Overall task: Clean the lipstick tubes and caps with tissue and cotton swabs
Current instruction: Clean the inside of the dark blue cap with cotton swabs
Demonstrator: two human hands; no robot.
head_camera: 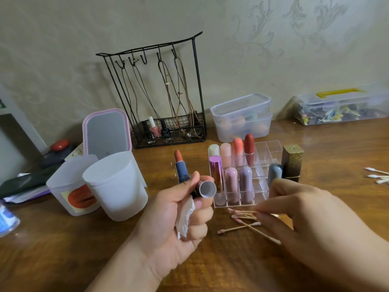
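My left hand grips a grey lipstick cap, open end facing me, together with a crumpled white tissue and an uncapped blue lipstick tube with an orange-red bullet. My right hand reaches down to a small pile of used cotton swabs on the table, its fingertips pinching one of them. Just behind stands a clear acrylic lipstick organizer with several capped lipsticks.
A black and gold lipstick stands right of the organizer. Clean cotton swabs lie at the right edge. Two white plastic cups stand left, a pink mirror and a wire jewellery rack behind, clear boxes at the wall.
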